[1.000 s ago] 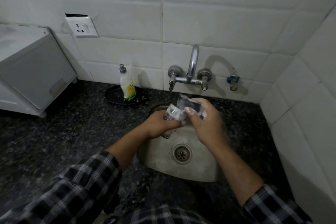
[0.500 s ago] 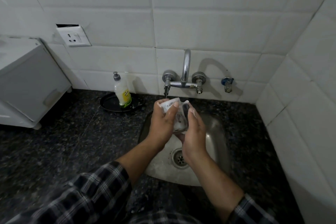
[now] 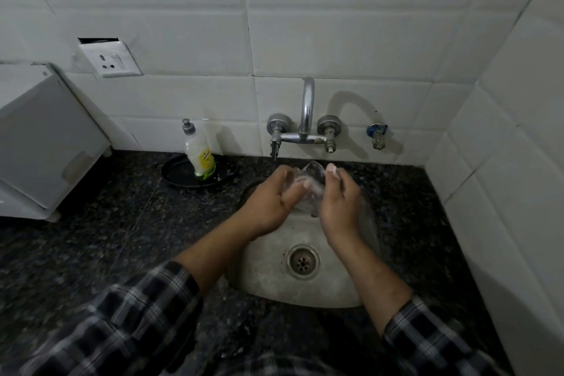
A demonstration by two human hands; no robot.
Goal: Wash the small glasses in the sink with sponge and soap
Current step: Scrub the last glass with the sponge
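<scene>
Over the sink (image 3: 305,296), the left hand (image 3: 270,201) and right hand (image 3: 338,201) close their grip on what looks like a small glass (image 3: 311,175), below the tap (image 3: 306,113), with a soap bottle (image 3: 199,152) on the bench (image 3: 91,238).

A dark speckled stone bench (image 3: 100,241) runs along the white tiled wall. A steel sink (image 3: 308,293) is set into it near the right corner. At the back, a round black tray (image 3: 180,175) rests on the bench, a soap bottle (image 3: 200,156) upright on it. At left sits a white appliance (image 3: 45,143), perhaps a small oven.
</scene>
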